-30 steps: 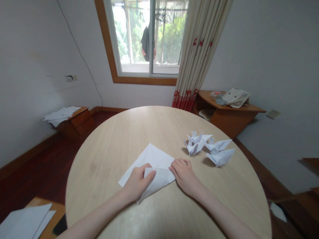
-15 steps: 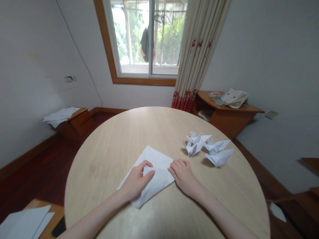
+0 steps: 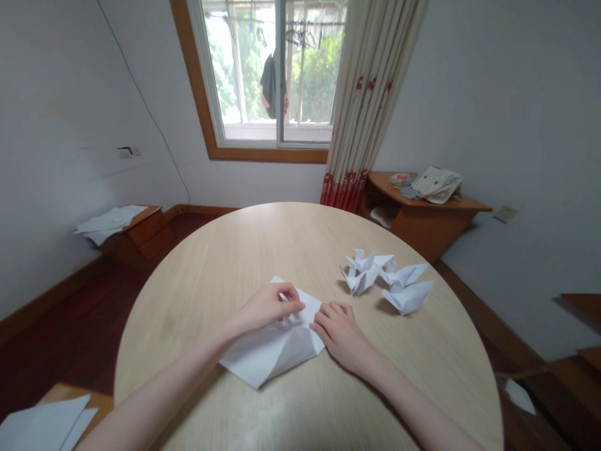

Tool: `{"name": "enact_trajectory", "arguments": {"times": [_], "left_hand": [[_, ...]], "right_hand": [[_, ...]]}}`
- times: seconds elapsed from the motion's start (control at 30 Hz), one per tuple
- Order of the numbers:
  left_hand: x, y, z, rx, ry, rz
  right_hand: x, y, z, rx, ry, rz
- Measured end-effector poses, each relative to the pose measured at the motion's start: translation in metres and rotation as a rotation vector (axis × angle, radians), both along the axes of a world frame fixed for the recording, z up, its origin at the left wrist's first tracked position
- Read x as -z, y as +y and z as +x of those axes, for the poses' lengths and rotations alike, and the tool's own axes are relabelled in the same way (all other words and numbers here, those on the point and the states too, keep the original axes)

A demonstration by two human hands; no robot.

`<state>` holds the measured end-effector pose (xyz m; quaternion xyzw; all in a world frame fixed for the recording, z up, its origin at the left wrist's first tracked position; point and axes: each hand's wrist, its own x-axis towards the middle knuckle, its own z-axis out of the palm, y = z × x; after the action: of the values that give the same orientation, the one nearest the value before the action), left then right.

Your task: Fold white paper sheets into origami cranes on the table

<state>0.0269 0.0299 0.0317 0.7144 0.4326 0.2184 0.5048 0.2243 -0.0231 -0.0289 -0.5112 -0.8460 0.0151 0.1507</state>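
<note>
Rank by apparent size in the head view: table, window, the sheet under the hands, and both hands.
1. Table
2. Window
3. Sheet, partly covered
4. Left hand, right hand: too alike to rank

Both hands (image 3: 342, 332) are bare, and the slim, bare forearms (image 3: 171, 379) taper smoothly toward the wrists (image 3: 370, 363).

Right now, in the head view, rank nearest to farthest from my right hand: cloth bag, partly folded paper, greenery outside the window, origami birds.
1. Partly folded paper: touching your right hand, on its left.
2. Origami birds: ahead, right, on the table.
3. Cloth bag: past the table, right.
4. Greenery: outside the window.
</note>
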Motion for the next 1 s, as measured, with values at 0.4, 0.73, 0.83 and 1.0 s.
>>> {"name": "enact_trajectory", "arguments": {"times": [0.4,0.73,0.83,1.0], "left_hand": [[0.011,0.020,0.017,0.301,0.297,-0.349],[0.021,0.016,0.015,0.337,0.368,-0.149],[0.025,0.016,0.012,0.317,0.363,-0.081],[0.033,0.022,0.010,0.423,0.329,0.111]], "right_hand": [[-0.006,-0.002,-0.002,0.005,0.034,-0.045],[-0.008,-0.005,-0.004,-0.021,0.064,-0.127],[-0.010,-0.005,-0.004,-0.020,0.079,-0.138],[-0.013,-0.005,-0.004,-0.017,0.078,-0.127]]}}
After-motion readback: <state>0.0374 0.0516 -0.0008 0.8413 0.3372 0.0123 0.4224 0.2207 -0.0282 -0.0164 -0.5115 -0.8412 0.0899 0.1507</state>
